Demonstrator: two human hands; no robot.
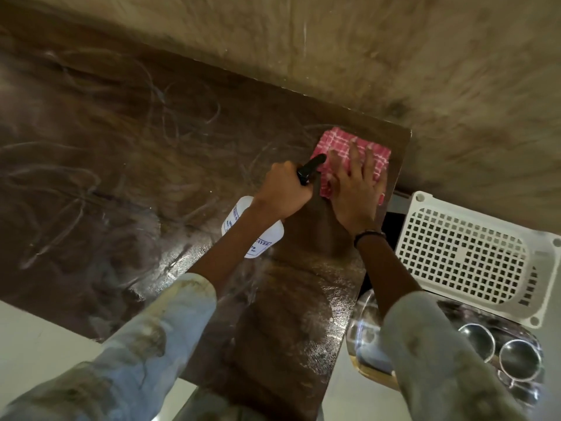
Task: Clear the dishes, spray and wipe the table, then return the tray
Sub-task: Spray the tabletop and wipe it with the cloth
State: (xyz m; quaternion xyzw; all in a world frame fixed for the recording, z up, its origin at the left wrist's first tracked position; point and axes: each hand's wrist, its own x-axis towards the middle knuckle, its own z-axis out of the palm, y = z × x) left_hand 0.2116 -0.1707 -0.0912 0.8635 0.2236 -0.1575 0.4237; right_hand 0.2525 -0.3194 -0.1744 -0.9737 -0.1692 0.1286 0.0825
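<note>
**Cloth flat at far right corner of table; spray bottle in left hand**

Right hand [353, 189]: fingers straight and spread, palm down, pressing on the pink-and-white checked cloth [343, 150]. A dark band sits on the right wrist. The cloth lies folded flat at the far right corner of the dark brown glossy table [121, 165], close to both edges.

Left hand [283, 191]: fingers curled round the neck of the white plastic spray bottle with a black trigger head [258, 238]. The bottle is tilted, its nozzle pointing toward the cloth and its body angled back under the left forearm. The label carries printed text, too blurred to read. The black nozzle tip sits just beside the near left edge of the cloth.

Table surface: pale curved smear streaks across the left and middle; wet sheen on the near part, between the two light-coloured sleeves.

Right of the table, lower: a white plastic perforated basket [473, 253]. Near it, partly hidden by the right sleeve, a steel tray [516, 332] holding round steel bowls [520, 360]. Further contents are blurred.
</note>
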